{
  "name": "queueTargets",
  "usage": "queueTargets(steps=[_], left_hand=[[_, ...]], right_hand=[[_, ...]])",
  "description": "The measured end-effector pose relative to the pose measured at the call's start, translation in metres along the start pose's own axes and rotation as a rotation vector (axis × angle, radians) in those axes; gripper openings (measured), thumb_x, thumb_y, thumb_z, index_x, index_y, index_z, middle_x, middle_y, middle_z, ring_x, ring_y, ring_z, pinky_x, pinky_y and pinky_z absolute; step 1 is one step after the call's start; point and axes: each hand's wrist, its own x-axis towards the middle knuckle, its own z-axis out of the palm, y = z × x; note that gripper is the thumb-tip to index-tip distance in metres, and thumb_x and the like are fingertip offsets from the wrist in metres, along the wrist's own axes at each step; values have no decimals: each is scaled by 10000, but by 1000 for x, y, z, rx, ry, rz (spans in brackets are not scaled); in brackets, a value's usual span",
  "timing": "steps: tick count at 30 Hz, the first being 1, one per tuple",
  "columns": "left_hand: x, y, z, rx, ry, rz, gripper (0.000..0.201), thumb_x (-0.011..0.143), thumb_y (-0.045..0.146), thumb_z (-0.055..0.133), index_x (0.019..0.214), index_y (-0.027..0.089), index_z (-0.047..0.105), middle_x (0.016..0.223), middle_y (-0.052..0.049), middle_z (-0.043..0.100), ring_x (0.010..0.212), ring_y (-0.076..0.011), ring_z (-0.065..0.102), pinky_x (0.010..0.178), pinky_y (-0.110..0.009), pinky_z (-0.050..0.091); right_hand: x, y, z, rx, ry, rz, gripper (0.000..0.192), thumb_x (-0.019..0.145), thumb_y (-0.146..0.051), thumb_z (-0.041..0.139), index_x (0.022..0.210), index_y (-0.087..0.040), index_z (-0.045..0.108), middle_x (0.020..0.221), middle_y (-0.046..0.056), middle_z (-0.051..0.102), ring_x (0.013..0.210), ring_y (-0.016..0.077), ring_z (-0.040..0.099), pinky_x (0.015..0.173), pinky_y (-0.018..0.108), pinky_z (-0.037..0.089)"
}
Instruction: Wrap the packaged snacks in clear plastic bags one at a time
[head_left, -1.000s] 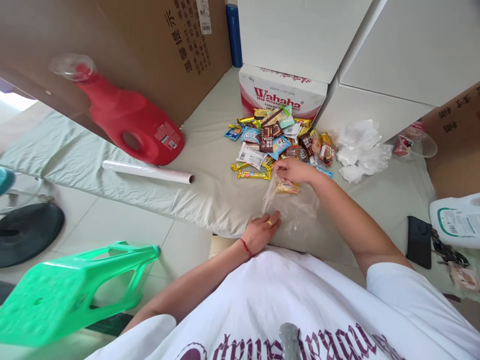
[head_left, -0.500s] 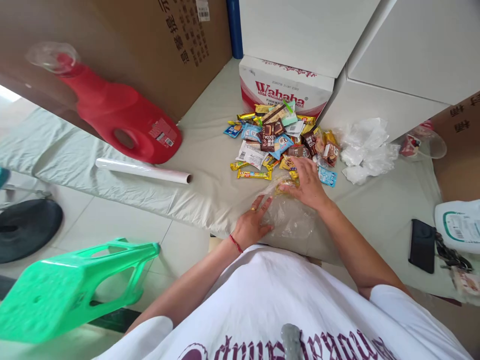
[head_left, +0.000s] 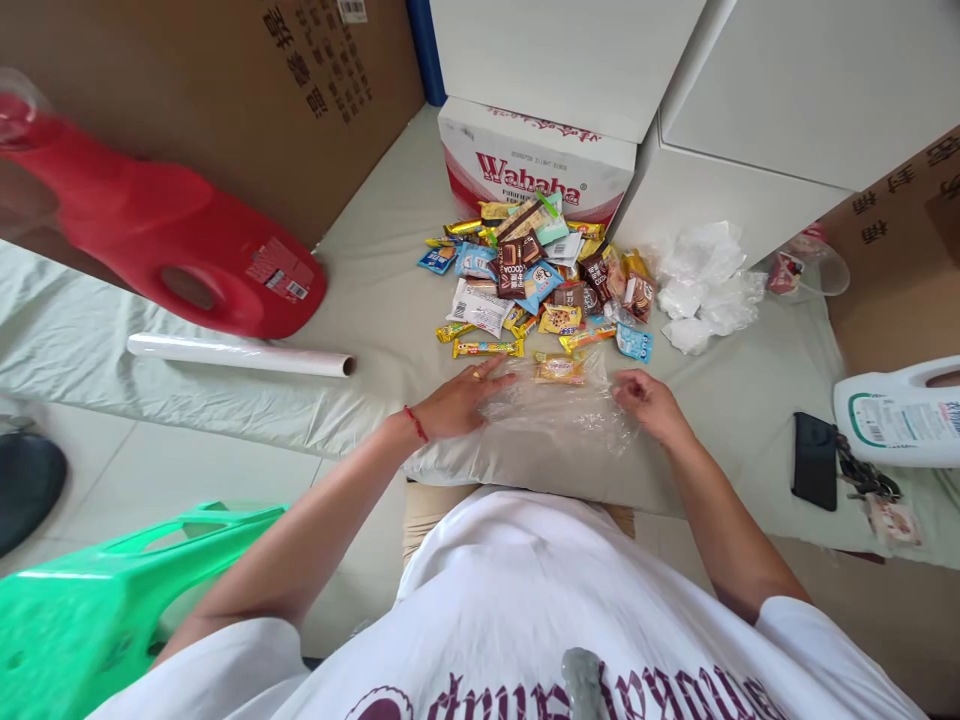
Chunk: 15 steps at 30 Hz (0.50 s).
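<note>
Two bare hands lie at opposite ends of a clear plastic bag (head_left: pixel 559 410) spread flat on the cloth-covered table (head_left: pixel 390 300), seen from the head camera, the only view. At the bag's left end the left hand (head_left: pixel 457 400), with a ring on one finger and a red string at the wrist, lies palm down with fingers spread open, apparently pinning the film so it does not slide. At the right end the right hand (head_left: pixel 649 400) is loosely curled, its fingertips at the bag's edge; whether it pinches the film I cannot tell. One yellow snack packet (head_left: pixel 559 370) lies inside the bag near its far edge, seen through the film. Just beyond, further from the person, a heap of wrapped snacks (head_left: pixel 540 280) is piled against a red-and-white Wahaha carton (head_left: pixel 536 165), within easy reach of both hands. A yellow candy bar (head_left: pixel 487 348) lies at the heap's near left edge, close to the left hand's fingertips. To the right of the heap sits a bunch of crumpled clear bags (head_left: pixel 705 285). On the far left a red detergent jug (head_left: pixel 165 245) lies on its side, with a white roll (head_left: pixel 240 355) nearer the table's edge. On the right, well apart from the hands, are a black phone (head_left: pixel 814 475) and a white jug (head_left: pixel 900 415). A green plastic stool (head_left: pixel 97 595) stands on the floor at the near left.
</note>
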Motion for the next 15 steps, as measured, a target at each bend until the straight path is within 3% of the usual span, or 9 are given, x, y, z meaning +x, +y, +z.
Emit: queueTargets(steps=[2,4,6,8,10,11,13,15], left_hand=[[-3,2,8,-21,35,9,851,753,194,787,1541,299,481,1709,-96,273,1527,-383,352,1228,-554,345],[-9,8,19,-10,82,-12,685,865,358,723,1513,265,520,1698,-121,292,1500,-377,398,1224,-562,345],[-16,15,28,17,128,-49,543,984,452,542,1478,226,561,1696,-129,294,1482,-352,434,1227,-545,345],[-22,22,34,40,163,-100,542,1050,480,357,1445,195,592,1700,-113,292,1491,-312,431,1237,-490,354],[-26,29,37,67,179,-177,600,1070,496,241,1422,178,609,1702,-90,298,1513,-269,407,1228,-422,386],[-27,32,37,87,179,-223,619,1073,501,209,1413,178,612,1699,-83,305,1514,-252,407,1211,-396,410],[-28,40,35,150,162,-331,621,1076,498,182,1404,194,612,1690,-80,330,1471,-239,472,1157,-379,469],[-29,48,33,244,137,-455,595,1077,482,187,1391,214,615,1663,-92,383,1350,-258,599,1075,-401,532]], right_hand=[[-10,-3,-3,-223,264,-200,340,833,-440,696,1071,-198,707,1006,103,668,920,257,632,859,440,538],[-26,-14,0,-375,370,-415,274,934,-370,599,1130,-208,701,1124,137,646,1088,287,605,995,480,496],[-43,-26,13,-435,236,-610,290,994,-352,543,1217,-224,677,1170,137,640,1163,288,584,1051,476,473],[-56,-33,33,-463,32,-724,451,984,-431,593,1377,-209,591,1300,161,608,1237,309,549,1070,489,466],[-61,-33,53,-500,-80,-734,698,944,-515,649,1508,-150,461,1382,205,568,1243,339,527,1043,523,470],[-63,-30,61,-518,-117,-715,720,945,-511,652,1519,-129,445,1333,209,600,1187,336,544,998,520,485],[-64,-22,70,-543,-208,-707,504,987,-413,615,1416,-153,568,1089,146,691,1015,291,568,888,464,497],[-68,-14,69,-538,-305,-777,247,1014,-288,567,1201,-205,706,887,82,690,919,248,547,837,405,471]])
